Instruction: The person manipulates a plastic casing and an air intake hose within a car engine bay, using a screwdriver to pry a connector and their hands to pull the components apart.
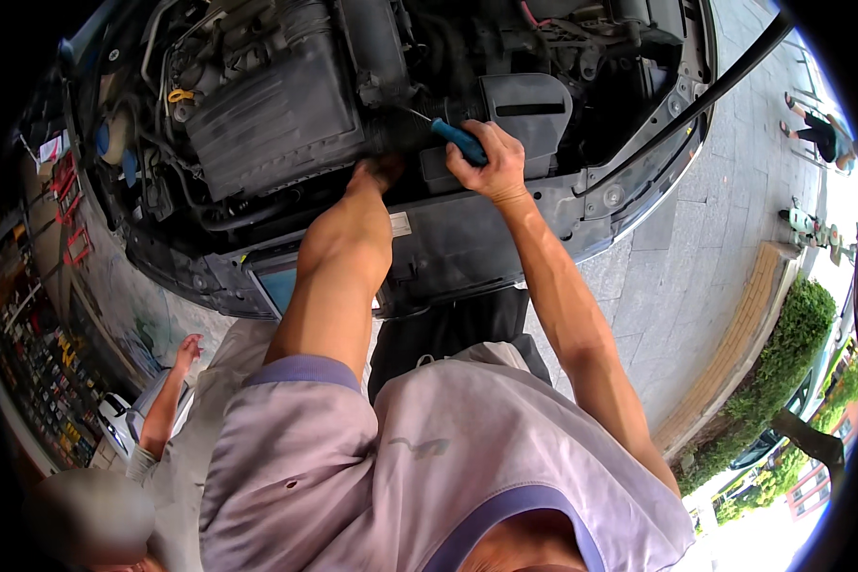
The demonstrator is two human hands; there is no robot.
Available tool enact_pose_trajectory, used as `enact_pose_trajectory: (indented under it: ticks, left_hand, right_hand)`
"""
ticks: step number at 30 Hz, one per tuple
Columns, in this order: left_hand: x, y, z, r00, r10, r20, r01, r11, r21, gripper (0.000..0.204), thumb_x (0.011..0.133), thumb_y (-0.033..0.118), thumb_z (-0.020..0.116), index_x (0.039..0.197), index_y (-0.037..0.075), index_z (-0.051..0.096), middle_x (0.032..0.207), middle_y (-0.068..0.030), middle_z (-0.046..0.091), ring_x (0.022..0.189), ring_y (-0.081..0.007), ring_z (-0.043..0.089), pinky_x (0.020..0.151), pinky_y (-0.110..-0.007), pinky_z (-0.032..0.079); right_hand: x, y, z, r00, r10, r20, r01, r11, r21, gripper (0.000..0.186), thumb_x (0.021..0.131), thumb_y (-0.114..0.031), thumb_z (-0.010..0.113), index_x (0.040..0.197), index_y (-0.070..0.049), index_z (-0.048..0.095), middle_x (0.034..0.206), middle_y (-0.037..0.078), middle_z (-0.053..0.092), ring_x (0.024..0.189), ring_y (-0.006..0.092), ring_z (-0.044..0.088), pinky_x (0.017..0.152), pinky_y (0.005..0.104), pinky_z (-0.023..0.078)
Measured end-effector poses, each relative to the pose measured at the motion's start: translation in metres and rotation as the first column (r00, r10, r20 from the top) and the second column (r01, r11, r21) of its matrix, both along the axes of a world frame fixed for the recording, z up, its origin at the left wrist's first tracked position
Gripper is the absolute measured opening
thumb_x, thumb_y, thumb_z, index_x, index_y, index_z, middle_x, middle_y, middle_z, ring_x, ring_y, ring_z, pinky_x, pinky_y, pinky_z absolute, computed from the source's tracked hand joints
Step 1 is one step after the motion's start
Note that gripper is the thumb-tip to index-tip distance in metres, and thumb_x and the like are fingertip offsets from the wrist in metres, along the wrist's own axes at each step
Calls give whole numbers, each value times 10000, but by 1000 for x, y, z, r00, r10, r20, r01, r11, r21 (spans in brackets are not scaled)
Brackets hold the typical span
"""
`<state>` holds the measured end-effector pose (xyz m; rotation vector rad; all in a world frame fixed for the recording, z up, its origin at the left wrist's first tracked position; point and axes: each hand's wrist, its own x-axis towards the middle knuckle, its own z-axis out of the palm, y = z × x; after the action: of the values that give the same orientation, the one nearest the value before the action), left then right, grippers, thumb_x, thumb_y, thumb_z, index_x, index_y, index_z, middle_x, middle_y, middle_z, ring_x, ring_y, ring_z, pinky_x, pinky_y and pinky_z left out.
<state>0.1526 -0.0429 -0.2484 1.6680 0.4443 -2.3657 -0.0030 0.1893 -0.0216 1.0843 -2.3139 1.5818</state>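
Observation:
My right hand (498,164) is wrapped round the blue handle of a screwdriver (459,141). Its thin metal shaft points up and left toward a dark hose. Beneath that hand lies a black plastic housing (532,110) with a slot in its top. My left hand (377,173) reaches down into the engine bay, beside the lower right corner of a large ribbed black engine cover (272,119). Its fingers are lost in the shadow there, so what they touch is hidden.
The car's front panel (467,238) runs across in front of me. A dark prop rod (677,124) slants up at the right. Another person's hand (189,351) shows at the lower left. Paving and a hedge (782,353) lie to the right.

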Motion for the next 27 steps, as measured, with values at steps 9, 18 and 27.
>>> enact_pose_trajectory:
  ticks: [9, 18, 27]
  left_hand:
    - [-50, 75, 20, 982, -186, 8, 186, 983, 1, 365, 1073, 285, 417, 1252, 80, 660, 1240, -115, 706, 1182, -307, 665, 1086, -495, 515]
    - [0, 21, 41, 677, -488, 551, 623, 778, -77, 361, 1019, 299, 530, 1285, 101, 671, 1276, -141, 699, 1204, -352, 658, 1043, -486, 511]
    - [-60, 91, 224, -262, -318, 911, 747, -665, -18, 414, 979, 288, 582, 1186, -49, 704, 1170, -299, 700, 1190, -450, 634, 1018, -501, 489]
  right_hand:
    - [-16, 30, -16, 1000, -1, 11, 0, 994, 107, 287, 732, -177, 812, 962, -44, 705, 776, 120, 654, 655, 325, 649, 587, 402, 518]
    - [9, -8, 3, 1000, 25, 13, -25, 999, -24, 250, 747, -130, 798, 947, -25, 692, 794, 121, 678, 654, 300, 670, 594, 360, 535]
    - [-10, 15, -9, 999, 43, 10, -43, 999, -16, 244, 773, -164, 798, 958, -32, 709, 808, 127, 688, 680, 301, 688, 633, 357, 553]
